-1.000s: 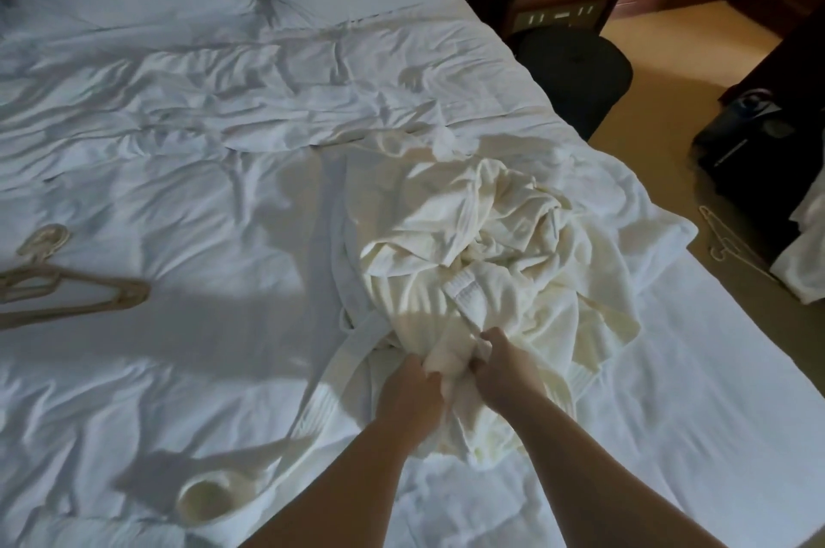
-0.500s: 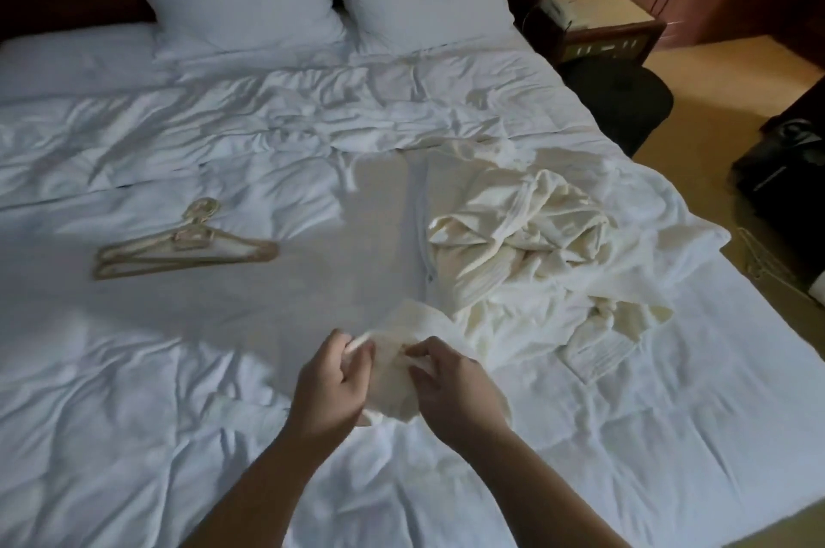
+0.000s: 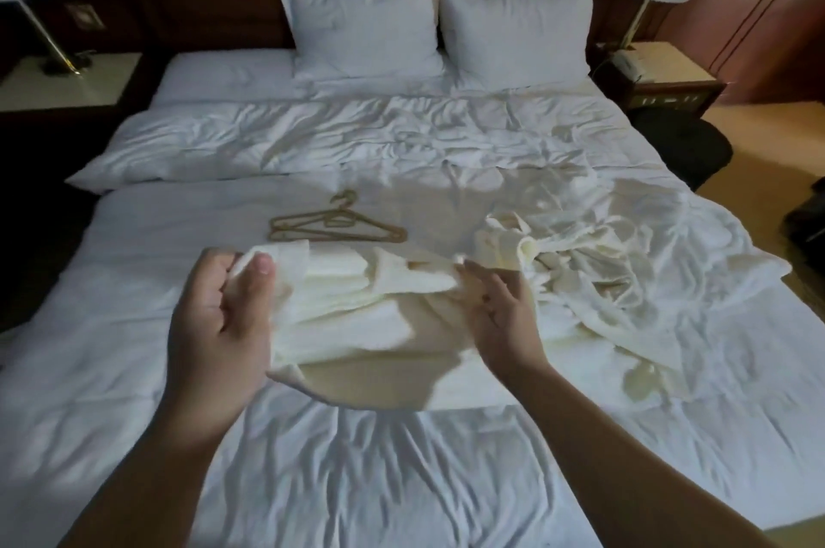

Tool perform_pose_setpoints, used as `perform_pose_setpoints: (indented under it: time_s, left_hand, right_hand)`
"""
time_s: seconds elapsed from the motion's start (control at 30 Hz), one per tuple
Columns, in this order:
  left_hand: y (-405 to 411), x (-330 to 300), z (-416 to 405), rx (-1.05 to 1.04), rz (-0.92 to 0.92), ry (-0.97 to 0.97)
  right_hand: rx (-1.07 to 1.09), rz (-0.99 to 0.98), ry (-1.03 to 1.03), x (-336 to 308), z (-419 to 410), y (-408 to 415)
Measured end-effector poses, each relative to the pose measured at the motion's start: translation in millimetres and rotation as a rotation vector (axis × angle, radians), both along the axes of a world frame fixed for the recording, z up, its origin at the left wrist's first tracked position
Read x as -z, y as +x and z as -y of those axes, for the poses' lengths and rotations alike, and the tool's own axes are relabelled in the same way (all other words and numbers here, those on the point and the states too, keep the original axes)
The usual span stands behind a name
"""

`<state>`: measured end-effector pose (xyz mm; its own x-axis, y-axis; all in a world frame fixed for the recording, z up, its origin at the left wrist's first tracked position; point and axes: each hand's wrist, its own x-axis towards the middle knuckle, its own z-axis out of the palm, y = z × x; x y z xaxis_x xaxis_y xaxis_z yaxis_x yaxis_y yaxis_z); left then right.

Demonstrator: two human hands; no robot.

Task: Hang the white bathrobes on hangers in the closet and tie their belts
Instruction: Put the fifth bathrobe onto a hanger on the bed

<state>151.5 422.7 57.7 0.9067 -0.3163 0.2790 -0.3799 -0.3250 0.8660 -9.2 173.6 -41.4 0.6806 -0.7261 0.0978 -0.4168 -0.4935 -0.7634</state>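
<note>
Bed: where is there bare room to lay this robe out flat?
Bare duvet left of the left hand, below the hangers, and the near strip by the forearms. The right side is crowded by the crumpled bathrobe past the right hand.

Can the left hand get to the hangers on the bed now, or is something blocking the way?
Probably not yet: the left hand grips the bathrobe, which is held up between it and the hangers. Once it lets go, only bare bedding lies between.
</note>
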Motion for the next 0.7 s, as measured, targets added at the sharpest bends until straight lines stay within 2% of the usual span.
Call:
perform_pose_setpoints:
  time_s: [0.1, 0.17, 0.27, 0.33, 0.4, 0.5, 0.63, 0.7]
  left_hand:
    - [25.2, -16.8, -73.5, -0.025, 0.004, -0.120]
    - [42.5, -21.7, -126.3, -0.027, -0.037, -0.170]
    - [50.6, -22.8, -169.1, 0.030, -0.081, -0.110]
    - [40.6, -14.4, -178.9, 0.132, -0.105, -0.007]
    - [34.7, 9.4, -182.5, 0.218, -0.189, 0.168]
    - [41.2, 67.0, -188.2, 0.134, -0.377, 0.353]
    - [41.7, 138.0, -193.6, 0.085, -0.551, 0.666]
    - [35.1, 164.7, -191.4, 0.077, -0.635, 0.756]
  right_hand:
    - [0.033, -0.533, -0.168, 7.9, -19.9, 9.2]
    - [-0.131, -0.703, -0.095, 12.7, -43.5, 20.0]
    - [-0.532, -0.810, 0.184, 26.5, -104.0, 36.2]
    - [-0.658, -0.881, 0.290, 37.9, -160.1, 47.8]
    - [-0.668, -0.873, 0.351, 53.2, -210.7, 59.1]
    - [-0.643, -0.819, 0.448, 77.3, -258.5, 68.1]
    - [-0.529, -0.821, 0.407, 96.4, -258.1, 57.5]
    - [-0.421, -0.857, 0.374, 103.6, -240.3, 44.5]
